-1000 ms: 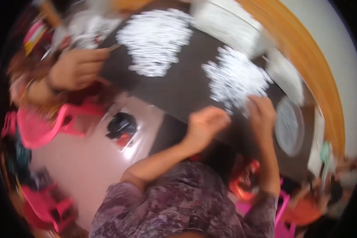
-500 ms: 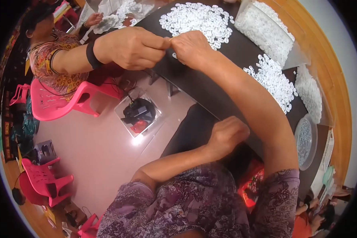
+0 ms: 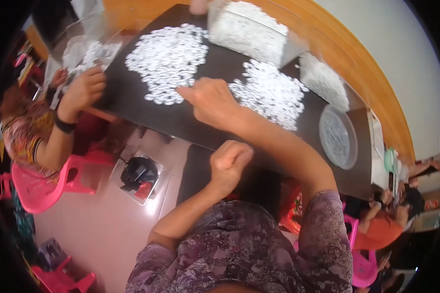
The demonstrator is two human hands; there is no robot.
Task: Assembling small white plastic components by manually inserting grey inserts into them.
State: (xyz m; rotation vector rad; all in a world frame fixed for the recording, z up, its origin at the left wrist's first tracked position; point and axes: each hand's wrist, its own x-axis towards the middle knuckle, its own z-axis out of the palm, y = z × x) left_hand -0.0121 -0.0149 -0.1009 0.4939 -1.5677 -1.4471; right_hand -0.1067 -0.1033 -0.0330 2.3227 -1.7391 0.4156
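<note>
My right hand (image 3: 209, 101) is over the dark table, its fingertips at the near right edge of a pile of small white ring-like pieces (image 3: 168, 58). Those fingers are curled together; whether anything is pinched in them is hidden. Lower down, close to the table's near edge, my left hand (image 3: 231, 162) is closed with the thumb on top, and its contents cannot be seen. A second pile of white pieces (image 3: 274, 93) lies to the right of my right hand. Beyond it, a round clear tub (image 3: 338, 136) holds small greyish pieces.
Clear bins of white pieces (image 3: 249, 34) line the dark table's (image 3: 120, 97) far side. At left, another person's hand (image 3: 85, 90) is raised beside the table; that person sits on a pink chair (image 3: 39, 188). A clear box (image 3: 139, 178) with dark items stands on the floor.
My view has swung right. My right hand has parted from the other person's hand and come to the pile's edge. That person's hand has drawn back left. My left hand remains closed.
</note>
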